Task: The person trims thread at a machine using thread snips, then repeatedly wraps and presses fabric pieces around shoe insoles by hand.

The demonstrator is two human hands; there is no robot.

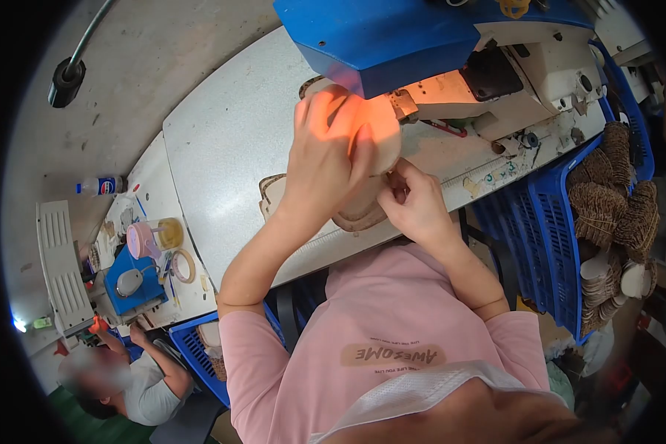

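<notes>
Under the blue-topped machine (392,55), a pale, rounded flat piece (385,132) is lit orange by a lamp. My left hand (325,148) lies over this piece, fingers bent and pressing on it. At the piece's lower right edge, my right hand (413,198) is closed in a pinch with thumb and fingertips together. More pale pieces with brown edging lie on the white table (229,133): one (272,194) left of my left wrist, another (359,214) below my hands.
Blue crates (547,244) stand at the right, with bundled brown woven pieces (599,207) in them. A co-worker (140,377) sits at the lower left by another machine (133,281). A pink cup (142,240) and tape roll (183,266) are on that table.
</notes>
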